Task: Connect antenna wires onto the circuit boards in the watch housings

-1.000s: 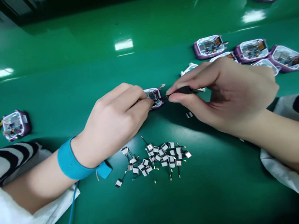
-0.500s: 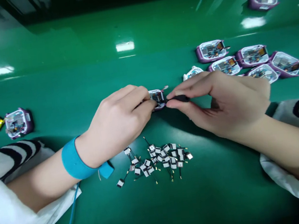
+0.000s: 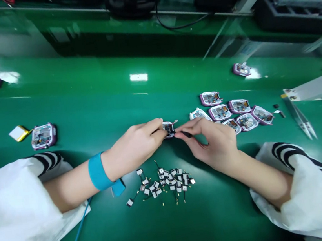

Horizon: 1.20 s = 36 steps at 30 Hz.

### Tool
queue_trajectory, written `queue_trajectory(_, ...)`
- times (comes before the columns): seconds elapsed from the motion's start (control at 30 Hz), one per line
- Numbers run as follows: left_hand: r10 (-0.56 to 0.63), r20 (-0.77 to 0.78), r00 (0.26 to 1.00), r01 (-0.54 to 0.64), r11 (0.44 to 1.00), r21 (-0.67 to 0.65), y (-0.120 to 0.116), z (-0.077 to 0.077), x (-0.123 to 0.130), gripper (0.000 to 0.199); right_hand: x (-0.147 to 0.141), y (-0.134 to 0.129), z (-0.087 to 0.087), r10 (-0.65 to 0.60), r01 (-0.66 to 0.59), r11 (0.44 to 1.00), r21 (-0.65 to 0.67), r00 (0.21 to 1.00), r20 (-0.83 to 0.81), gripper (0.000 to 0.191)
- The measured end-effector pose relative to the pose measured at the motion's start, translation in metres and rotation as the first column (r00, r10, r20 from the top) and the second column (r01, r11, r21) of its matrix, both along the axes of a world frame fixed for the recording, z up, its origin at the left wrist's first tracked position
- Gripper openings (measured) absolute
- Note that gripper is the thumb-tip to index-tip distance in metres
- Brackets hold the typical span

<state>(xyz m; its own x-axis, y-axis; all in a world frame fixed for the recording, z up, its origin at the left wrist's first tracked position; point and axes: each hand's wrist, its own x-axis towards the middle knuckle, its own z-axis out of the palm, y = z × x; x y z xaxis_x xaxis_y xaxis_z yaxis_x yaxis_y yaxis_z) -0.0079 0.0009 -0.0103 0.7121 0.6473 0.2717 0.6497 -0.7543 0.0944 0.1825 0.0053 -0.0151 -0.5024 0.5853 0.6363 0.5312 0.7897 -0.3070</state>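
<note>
Near the middle of the bench, my left hand is closed round the left side of a small open device case with a circuit board inside. Its fingers hide part of that case. My right hand pinches a short black tool between thumb and forefinger. The tool's front end points at the case's right side; its exact kind and its tip cannot be made out. Below both hands lies a loose pile of small square modules with thin black leads. A blue wrist strap circles my left wrist.
Several purple-edged open cases stand together on the right, with a white case beside them. Tweezers lie farther right. At left, another case is wired to a battery. A blue cord runs from the strap.
The camera view has tilted up and back, showing the shelf behind the bench and the tweezers. Both hands stay at the small case, the right still pinching the black tool.
</note>
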Motion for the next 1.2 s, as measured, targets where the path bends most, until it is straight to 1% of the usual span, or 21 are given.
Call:
queue_trajectory(0.17,0.009,-0.05,0.999,-0.007,0.999,0.04,0.0,-0.001,0.0,0.021,-0.002,0.002,0.0,-0.023,0.023,1.0,-0.006,0.999,0.036,0.022)
queue_trajectory(0.3,0.02,-0.07,0.997,-0.018,0.999,0.028,0.0,-0.002,0.0,0.022,-0.004,0.005,0.002,-0.007,0.009,0.999,-0.034,0.999,0.05,0.022)
queue_trajectory(0.5,0.017,-0.055,0.998,-0.016,1.0,0.024,0.0,-0.003,0.002,0.023,-0.005,0.007,0.003,-0.015,0.019,0.997,-0.077,0.999,0.052,0.019)
queue_trajectory(0.67,0.007,-0.029,1.0,-0.006,0.999,0.053,0.002,-0.007,0.002,0.023,-0.006,0.008,0.001,-0.023,0.028,0.994,-0.101,0.998,0.054,0.019)
queue_trajectory(0.73,-0.002,-0.004,1.0,0.002,0.998,0.061,0.003,-0.008,0.002,0.024,-0.006,0.008,0.002,-0.036,0.038,0.991,-0.131,0.999,0.023,0.019)
queue_trajectory(0.77,-0.006,0.01,1.0,0.005,0.998,0.066,0.003,-0.008,0.002,0.024,-0.005,0.008,0.003,-0.039,0.036,0.988,-0.151,0.999,-0.017,0.019)
queue_trajectory(0.83,-0.008,0.028,1.0,0.006,0.997,0.081,0.004,-0.008,0.002,0.026,-0.001,0.009,0.008,-0.05,0.013,0.977,-0.211,0.984,-0.173,0.02)
queue_trajectory(0.9,-0.007,0.035,0.999,0.003,0.996,0.092,0.004,-0.007,0.002,0.027,0.004,0.011,0.014,-0.088,-0.022,0.955,-0.296,0.932,-0.351,0.021)
queue_trajectory(0.97,0.005,0.085,0.996,-0.012,0.996,0.088,0.004,-0.004,0.001,0.025,0.009,0.014,0.021,-0.122,-0.082,0.898,-0.432,0.898,-0.424,0.019)
queue_trajectory(1.03,0.023,0.218,0.976,-0.039,0.997,0.07,0.004,-0.001,0.001,0.021,0.011,0.017,0.025,-0.102,-0.146,0.812,-0.565,0.918,-0.384,0.013)
queue_trajectory(1.07,0.033,0.304,0.952,-0.051,0.997,0.053,0.003,0.001,0.0,0.018,0.011,0.017,0.026,-0.082,-0.161,0.771,-0.617,0.935,-0.346,0.01)
queue_trajectory(1.1,0.04,0.387,0.921,-0.059,0.998,0.036,0.002,0.003,0.0,0.015,0.01,0.016,0.026,-0.066,-0.159,0.742,-0.651,0.95,-0.307,0.008)
queue_trajectory(1.2,0.019,0.554,0.832,-0.035,0.999,0.019,-0.003,0.008,-0.001,0.01,0.003,0.009,0.029,-0.06,-0.101,0.699,-0.708,0.978,-0.198,0.01)
